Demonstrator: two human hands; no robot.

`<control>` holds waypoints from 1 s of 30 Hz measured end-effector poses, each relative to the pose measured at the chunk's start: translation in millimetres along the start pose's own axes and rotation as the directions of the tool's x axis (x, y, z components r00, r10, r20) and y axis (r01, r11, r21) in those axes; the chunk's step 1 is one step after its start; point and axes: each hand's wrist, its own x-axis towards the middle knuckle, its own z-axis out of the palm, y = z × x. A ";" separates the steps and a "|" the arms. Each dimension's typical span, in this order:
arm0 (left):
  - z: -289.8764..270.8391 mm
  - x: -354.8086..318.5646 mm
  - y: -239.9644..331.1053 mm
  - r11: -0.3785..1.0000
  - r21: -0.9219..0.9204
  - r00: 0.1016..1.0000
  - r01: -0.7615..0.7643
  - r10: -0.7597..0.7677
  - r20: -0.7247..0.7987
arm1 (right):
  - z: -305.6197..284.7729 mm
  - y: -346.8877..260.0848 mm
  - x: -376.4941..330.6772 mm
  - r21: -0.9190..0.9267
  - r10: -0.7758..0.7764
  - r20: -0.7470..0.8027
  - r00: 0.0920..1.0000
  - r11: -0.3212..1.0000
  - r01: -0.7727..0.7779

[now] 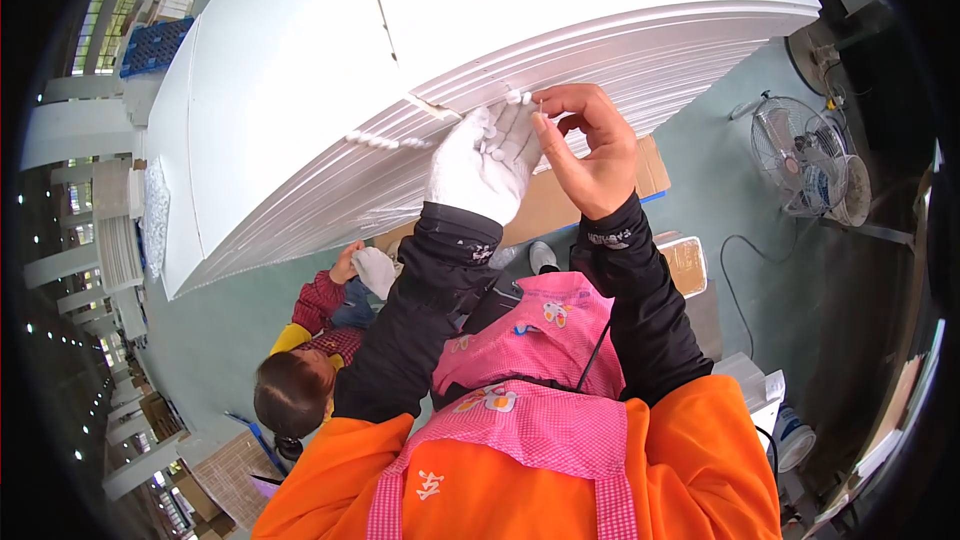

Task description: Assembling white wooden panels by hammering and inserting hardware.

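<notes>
My left hand [478, 165], in a white glove, is turned palm up against the edge of a tall stack of white panels [600, 40]. Several small white plug-like pieces [493, 138] lie in its cupped palm and fingers. My bare right hand [597, 152] is beside it, thumb and forefinger pinched on a small thin pin-like piece [541, 108] too small to make out fully. More small white pieces [518, 97] sit by the fingertips at the panel edge. A row of similar white pieces [385, 141] runs along the stack's edge, left of the glove.
A co-worker [300, 375] in a red checked sleeve is at the lower left, near the stack. A standing fan [790, 155] and a cable [735, 285] are on the right. Cardboard [650, 168] lies below the stack; a box with brown tape [682, 265] is by my right arm.
</notes>
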 end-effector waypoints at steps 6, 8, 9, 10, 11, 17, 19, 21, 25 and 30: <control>1.8 -1.6 -0.5 0.997 0.071 0.996 -0.021 0.027 -0.080 | -7.7 1.1 4.5 -0.107 -0.118 0.017 0.993 0.987 0.119; -7.9 5.6 4.3 0.996 0.087 0.998 0.025 -0.020 -0.054 | -9.0 2.5 5.6 -0.155 -0.183 0.037 0.982 0.970 0.187; -8.5 4.8 5.0 0.995 0.090 0.999 0.038 -0.037 -0.017 | -8.4 3.1 6.6 -0.159 -0.194 0.036 0.980 0.967 0.197; -9.4 4.7 5.8 0.994 0.093 0.998 0.051 -0.053 0.021 | -9.2 3.8 7.5 -0.157 -0.192 0.028 0.981 0.968 0.194; -11.1 6.4 7.0 0.994 0.076 0.997 0.072 -0.075 0.033 | -10.3 4.4 8.5 -0.148 -0.188 0.034 0.982 0.970 0.191; 5.4 0.6 4.5 0.993 -0.044 0.994 0.109 -0.110 -0.011 | -16.5 15.8 5.1 0.237 0.081 0.003 0.997 0.968 -0.080; 4.4 -1.1 5.7 0.992 -0.055 0.994 0.110 -0.110 0.012 | -22.2 9.3 5.3 0.611 0.374 0.088 0.923 0.712 -0.347; 6.6 -2.6 4.8 0.991 -0.067 0.993 0.116 -0.113 0.035 | -29.1 9.3 7.0 0.679 0.438 0.159 0.885 0.602 -0.420; 2.4 -1.8 4.9 0.997 -0.020 0.997 0.077 -0.077 -0.030 | -25.1 0.2 8.9 0.307 0.381 0.121 0.916 0.864 -0.400; 4.4 -1.9 2.0 0.996 0.015 0.996 0.083 -0.082 -0.042 | -27.7 -1.9 17.9 -0.208 0.126 0.103 0.987 0.973 -0.103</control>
